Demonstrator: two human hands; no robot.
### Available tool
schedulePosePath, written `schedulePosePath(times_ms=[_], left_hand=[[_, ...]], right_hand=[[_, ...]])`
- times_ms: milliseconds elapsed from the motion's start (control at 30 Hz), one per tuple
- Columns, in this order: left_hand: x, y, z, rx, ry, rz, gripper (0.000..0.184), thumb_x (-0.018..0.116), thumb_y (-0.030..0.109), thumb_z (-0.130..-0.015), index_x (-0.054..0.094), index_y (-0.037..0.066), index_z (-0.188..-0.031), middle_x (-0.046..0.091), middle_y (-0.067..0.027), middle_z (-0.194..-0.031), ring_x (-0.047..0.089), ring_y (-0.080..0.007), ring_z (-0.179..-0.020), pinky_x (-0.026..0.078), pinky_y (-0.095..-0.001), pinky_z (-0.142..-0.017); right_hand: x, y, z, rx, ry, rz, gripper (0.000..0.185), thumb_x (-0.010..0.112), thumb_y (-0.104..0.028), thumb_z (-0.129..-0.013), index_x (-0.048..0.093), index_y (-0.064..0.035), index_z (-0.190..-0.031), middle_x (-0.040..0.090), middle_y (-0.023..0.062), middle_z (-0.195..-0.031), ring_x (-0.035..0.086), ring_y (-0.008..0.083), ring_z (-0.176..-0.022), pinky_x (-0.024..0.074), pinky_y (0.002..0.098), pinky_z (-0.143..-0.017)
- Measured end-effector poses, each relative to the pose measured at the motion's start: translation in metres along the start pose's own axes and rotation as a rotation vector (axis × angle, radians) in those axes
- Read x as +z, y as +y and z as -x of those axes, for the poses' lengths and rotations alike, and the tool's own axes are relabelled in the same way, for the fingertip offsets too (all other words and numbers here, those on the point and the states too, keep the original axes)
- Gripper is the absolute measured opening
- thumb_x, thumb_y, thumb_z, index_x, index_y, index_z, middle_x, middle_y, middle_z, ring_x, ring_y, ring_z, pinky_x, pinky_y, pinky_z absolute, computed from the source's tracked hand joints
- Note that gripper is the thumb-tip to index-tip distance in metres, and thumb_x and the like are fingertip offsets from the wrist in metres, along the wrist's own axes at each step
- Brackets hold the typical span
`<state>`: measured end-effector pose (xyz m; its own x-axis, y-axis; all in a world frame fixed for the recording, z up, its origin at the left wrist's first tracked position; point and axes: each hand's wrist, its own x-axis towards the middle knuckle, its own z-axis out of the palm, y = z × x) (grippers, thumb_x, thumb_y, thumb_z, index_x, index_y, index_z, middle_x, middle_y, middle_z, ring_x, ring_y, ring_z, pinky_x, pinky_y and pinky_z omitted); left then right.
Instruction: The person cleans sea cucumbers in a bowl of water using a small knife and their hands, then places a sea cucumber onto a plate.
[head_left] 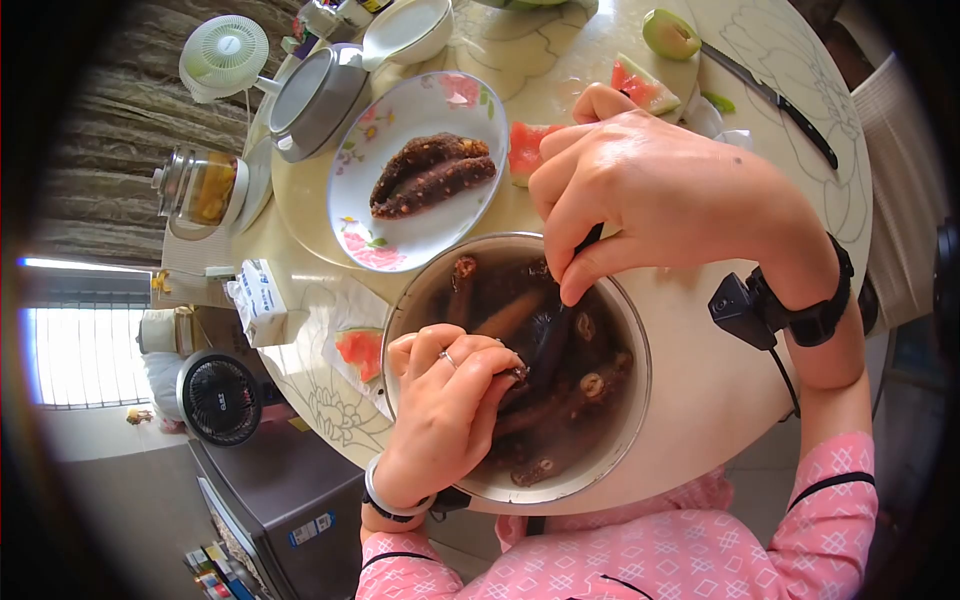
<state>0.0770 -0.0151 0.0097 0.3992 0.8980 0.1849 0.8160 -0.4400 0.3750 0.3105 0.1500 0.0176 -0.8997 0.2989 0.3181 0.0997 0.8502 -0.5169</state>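
A round pot (640,420) holds murky brown liquid and several dark, elongated pieces that look like sea cucumbers (592,385), some with pale ring-like ends. Over the pot's near-left side, my left hand (450,400) is closed on one dark sea cucumber (540,365). My right hand (625,190) is above the far rim, pinching a slim black-handled tool (588,238) that points down toward that piece. The tool's working end is hard to make out. On a floral oval plate (365,160) beyond the pot lies a dark brown, bumpy piece (432,175), folded or split lengthwise.
Watermelon slices (360,352) lie left of the pot and beyond it. A black-handled knife (790,115) rests at the far right by a cut green fruit (671,36). A tissue pack (258,302), grey pan (310,100) and white bowl (408,30) stand around the left edge.
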Motion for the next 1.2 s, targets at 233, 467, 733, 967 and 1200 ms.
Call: schedulePosePath(times_ms=[233, 467, 733, 967, 1200], left_hand=[[0.0, 0.0, 0.001, -0.002, -0.006, 0.008, 0.025, 0.074, 0.001, -0.082, 0.067, 0.012, -0.104, 0.069, 0.0006, -0.101, 0.057, -0.0245, -0.101, 0.035, -0.0396, -0.093], [0.0, 0.0, 0.001, 0.005, -0.009, 0.013, 0.026, 0.074, 0.001, -0.082, 0.067, 0.012, -0.104, 0.068, 0.0008, -0.101, 0.057, -0.0246, -0.1, 0.035, -0.0399, -0.094], [0.0, -0.001, 0.002, -0.006, -0.013, 0.027, 0.025, 0.073, 0.0, -0.083, 0.067, 0.013, -0.103, 0.068, 0.0012, -0.101, 0.056, -0.0242, -0.101, 0.034, -0.0398, -0.093], [-0.002, -0.001, 0.002, 0.011, -0.014, 0.033, 0.023, 0.074, 0.002, -0.083, 0.067, 0.012, -0.103, 0.069, 0.0009, -0.102, 0.057, -0.0242, -0.101, 0.034, -0.0397, -0.093], [0.004, -0.003, 0.001, -0.015, 0.008, -0.051, 0.023, 0.074, 0.003, -0.084, 0.067, 0.012, -0.104, 0.069, -0.0001, -0.102, 0.057, -0.025, -0.102, 0.034, -0.04, -0.094]], right_hand=[[0.008, 0.003, -0.004, -0.01, 0.041, -0.021, 0.013, 0.084, -0.029, -0.077, 0.079, -0.0166, -0.076, 0.063, -0.0036, -0.077, 0.062, 0.0174, -0.091, 0.0339, 0.0382, -0.092], [0.011, -0.006, -0.006, 0.038, -0.022, -0.121, 0.014, 0.084, -0.029, -0.076, 0.08, -0.0162, -0.076, 0.063, -0.004, -0.077, 0.062, 0.0172, -0.09, 0.0343, 0.0387, -0.092], [0.007, -0.008, -0.007, -0.037, -0.048, -0.041, 0.015, 0.084, -0.032, -0.077, 0.08, -0.0168, -0.078, 0.062, -0.0048, -0.077, 0.06, 0.0173, -0.09, 0.0352, 0.0373, -0.089], [-0.001, 0.009, 0.001, -0.013, 0.072, 0.01, 0.014, 0.084, -0.028, -0.075, 0.08, -0.0142, -0.075, 0.063, -0.0014, -0.076, 0.062, 0.0196, -0.091, 0.0389, 0.0363, -0.089], [0.004, -0.008, 0.001, 0.008, 0.017, 0.165, 0.016, 0.084, -0.029, -0.074, 0.078, -0.0143, -0.076, 0.062, -0.0029, -0.076, 0.061, 0.018, -0.089, 0.0369, 0.0396, -0.092]])
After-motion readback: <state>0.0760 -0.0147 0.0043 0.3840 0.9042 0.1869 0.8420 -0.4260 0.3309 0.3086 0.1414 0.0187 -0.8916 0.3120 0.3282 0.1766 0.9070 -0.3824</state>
